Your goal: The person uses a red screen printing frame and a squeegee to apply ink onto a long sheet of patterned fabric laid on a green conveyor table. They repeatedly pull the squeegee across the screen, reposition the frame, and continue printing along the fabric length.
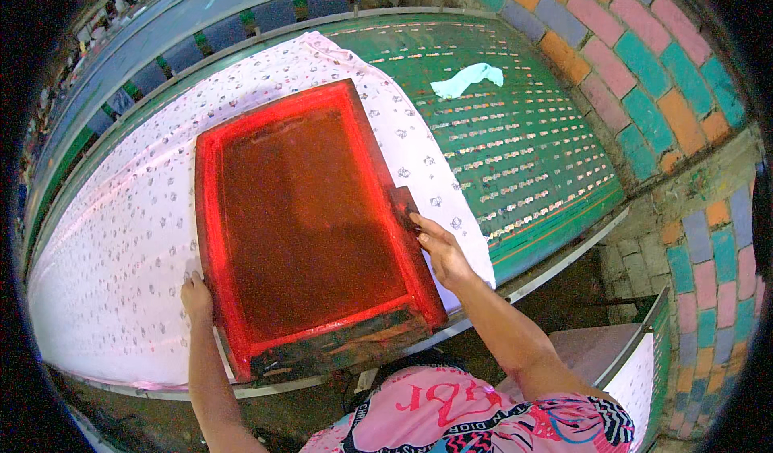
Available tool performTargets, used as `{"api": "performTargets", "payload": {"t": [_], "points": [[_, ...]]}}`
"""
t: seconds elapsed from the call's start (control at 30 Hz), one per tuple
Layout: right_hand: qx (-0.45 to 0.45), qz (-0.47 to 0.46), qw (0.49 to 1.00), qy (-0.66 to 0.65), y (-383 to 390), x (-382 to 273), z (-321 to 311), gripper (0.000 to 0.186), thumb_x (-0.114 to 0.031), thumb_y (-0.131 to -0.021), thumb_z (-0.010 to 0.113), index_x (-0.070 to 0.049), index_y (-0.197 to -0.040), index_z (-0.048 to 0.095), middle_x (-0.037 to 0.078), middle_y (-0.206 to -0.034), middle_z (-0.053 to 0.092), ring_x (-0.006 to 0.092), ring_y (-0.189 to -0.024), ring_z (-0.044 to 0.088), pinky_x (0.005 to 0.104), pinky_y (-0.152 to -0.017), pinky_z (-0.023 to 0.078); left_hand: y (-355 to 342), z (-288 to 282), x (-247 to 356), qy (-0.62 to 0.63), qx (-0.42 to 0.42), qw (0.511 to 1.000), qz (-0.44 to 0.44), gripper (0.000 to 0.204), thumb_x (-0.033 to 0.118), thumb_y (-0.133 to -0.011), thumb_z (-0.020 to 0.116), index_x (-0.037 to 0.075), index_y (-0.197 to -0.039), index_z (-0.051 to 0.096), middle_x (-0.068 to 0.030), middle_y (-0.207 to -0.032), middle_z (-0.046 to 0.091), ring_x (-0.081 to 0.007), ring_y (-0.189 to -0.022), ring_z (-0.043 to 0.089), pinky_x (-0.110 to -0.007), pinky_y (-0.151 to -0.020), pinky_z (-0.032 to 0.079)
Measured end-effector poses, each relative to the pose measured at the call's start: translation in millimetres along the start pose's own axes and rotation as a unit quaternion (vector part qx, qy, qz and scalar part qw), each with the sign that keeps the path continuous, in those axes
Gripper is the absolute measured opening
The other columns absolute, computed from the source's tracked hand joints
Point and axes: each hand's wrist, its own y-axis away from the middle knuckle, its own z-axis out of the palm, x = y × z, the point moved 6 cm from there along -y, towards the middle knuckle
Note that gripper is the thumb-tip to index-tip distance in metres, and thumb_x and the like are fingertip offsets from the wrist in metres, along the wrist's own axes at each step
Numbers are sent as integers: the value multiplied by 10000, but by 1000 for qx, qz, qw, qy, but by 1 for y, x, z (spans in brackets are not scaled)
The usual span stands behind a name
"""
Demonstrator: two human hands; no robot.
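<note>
A large screen-printing frame (314,219) with a bright red border and a dark brown mesh lies tilted over white fabric (121,235) printed with small dark motifs. My left hand (196,297) is closed on the frame's left edge, near its lower corner. On the opposite side my right hand (441,252) has its fingers at a small dark block (405,205) that sticks out from the frame's edge, and appears to grip there. The frame's near side is dark and stained with paint. What lies under the frame is hidden.
The fabric is spread on a long green table (515,131) marked with rows of small pale prints. A crumpled pale blue cloth (469,80) lies on its far right part. Another long table (217,18) runs behind. A coloured brick wall (620,58) borders the right side.
</note>
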Motion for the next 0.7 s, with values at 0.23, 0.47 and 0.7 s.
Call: {"api": "performTargets", "payload": {"t": [0.23,0.47,0.7], "points": [[-102,-157,982,11,15,-41,26,640,-351,-1013,739,-13,-1544,620,149,-1587,591,286,-1530,477,456,-1314,305,-35,14,-55,241,-110,961,-85,783,557,-1129,487,-179,-1315,679,-321,-1255,740,-489,-1125,720,-536,-1014,553],[-66,-275,942,182,53,-127,-33,690,-407,-994,770,-70,-1577,620,200,-1707,462,341,-1645,298,497,-1347,178,54,-3,124,577,-371,699,-200,885,685,-1111,434,-131,-1405,609,-258,-1257,726,-373,-1217,690,-500,-1073,561],[89,-353,917,161,182,-200,-169,668,-390,-985,781,-100,-1569,635,170,-1702,490,343,-1649,292,515,-1356,159,86,8,337,517,-362,776,-8,830,713,-1094,451,-68,-1285,658,-201,-1166,718,-330,-1167,679,-485,-1060,538]]}}
